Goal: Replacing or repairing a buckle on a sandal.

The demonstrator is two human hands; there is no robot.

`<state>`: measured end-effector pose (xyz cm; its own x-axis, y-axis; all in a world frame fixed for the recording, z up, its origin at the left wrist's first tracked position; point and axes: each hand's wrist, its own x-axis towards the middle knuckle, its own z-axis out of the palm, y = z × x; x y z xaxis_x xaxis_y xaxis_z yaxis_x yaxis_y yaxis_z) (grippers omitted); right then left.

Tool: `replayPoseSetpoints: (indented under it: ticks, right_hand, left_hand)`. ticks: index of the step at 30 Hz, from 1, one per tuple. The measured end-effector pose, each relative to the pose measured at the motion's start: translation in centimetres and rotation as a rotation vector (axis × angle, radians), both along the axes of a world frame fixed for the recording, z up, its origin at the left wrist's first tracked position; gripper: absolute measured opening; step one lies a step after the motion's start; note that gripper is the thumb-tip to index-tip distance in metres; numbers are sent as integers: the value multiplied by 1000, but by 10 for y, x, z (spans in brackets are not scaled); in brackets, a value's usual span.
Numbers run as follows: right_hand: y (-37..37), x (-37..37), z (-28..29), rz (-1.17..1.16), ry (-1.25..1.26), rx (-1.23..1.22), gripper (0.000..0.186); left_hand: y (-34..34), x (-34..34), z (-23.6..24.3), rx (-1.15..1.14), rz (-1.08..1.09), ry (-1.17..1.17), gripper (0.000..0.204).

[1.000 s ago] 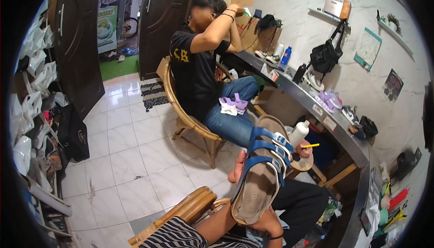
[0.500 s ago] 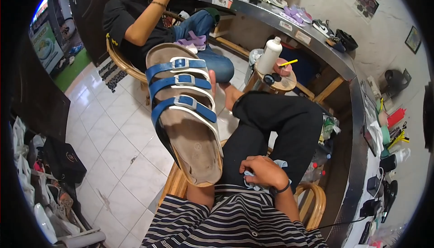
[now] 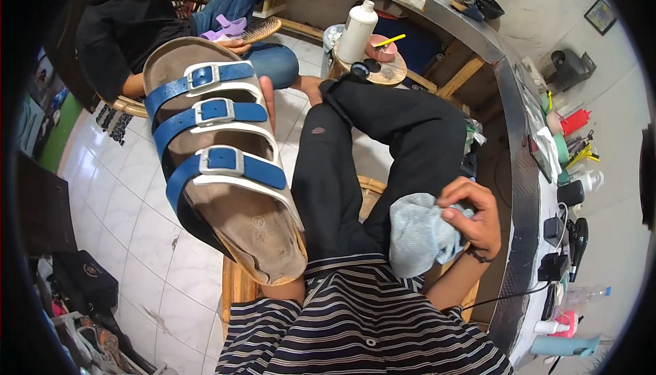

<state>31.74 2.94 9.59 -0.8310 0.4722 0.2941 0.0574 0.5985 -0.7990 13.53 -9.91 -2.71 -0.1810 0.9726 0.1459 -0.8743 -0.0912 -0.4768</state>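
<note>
A sandal [image 3: 225, 218] with three blue straps, white edging and silver buckles is held up at the left, its worn brown footbed facing me. Behind it my left hand [image 3: 267, 99] grips it; only a finger shows past the sandal's right edge, and the rest is hidden. Over my right thigh, my right hand [image 3: 473, 214] pinches a light blue-grey cloth [image 3: 417, 231] between thumb and fingers. The cloth hangs bunched below the fingertips, apart from the sandal.
Across from me sits another person [image 3: 137, 26] holding a brush [image 3: 262, 31] beside a purple sandal [image 3: 225, 28]. A small round stool [image 3: 391, 72] carries a white bottle [image 3: 357, 32] and a pink bowl [image 3: 381, 48]. A long counter [image 3: 502, 88] with shoes and tools curves along the right.
My right hand has lifted the cloth off my lap and moved right. The sandal has come closer and shifted left in view. The view has turned; the other person now holds a brush.
</note>
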Motion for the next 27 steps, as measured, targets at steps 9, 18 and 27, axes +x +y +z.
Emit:
replayPoseSetpoints:
  ticks: [9,18,27]
  right_hand:
    - [17,-10,-17,96,-605,-359,52]
    - [7,-104,-181,281,-259,-282,30]
    - [40,-89,-219,499,-377,-636,45]
  left_hand:
    - [-6,-39,-6,21,113,8,89]
    - [37,-60,1,72,98,46,89]
    - [94,-63,39,191,50,180,90]
